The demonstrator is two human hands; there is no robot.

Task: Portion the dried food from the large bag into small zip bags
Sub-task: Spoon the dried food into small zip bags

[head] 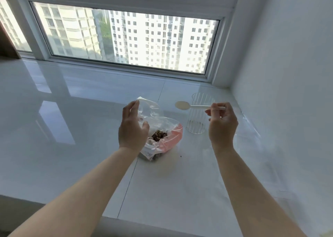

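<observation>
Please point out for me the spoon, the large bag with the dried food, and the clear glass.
spoon (182,105): head view, on its round bowl.
large bag (175,134): head view, on its pink side.
clear glass (198,121): head view, on its ribbed wall.

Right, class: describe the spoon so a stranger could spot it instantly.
Start at the window and drop to the white sill. The right hand pinches the spoon by its handle, in front of a ribbed clear cup. It alone is pale, opaque and round-bowled.
</observation>
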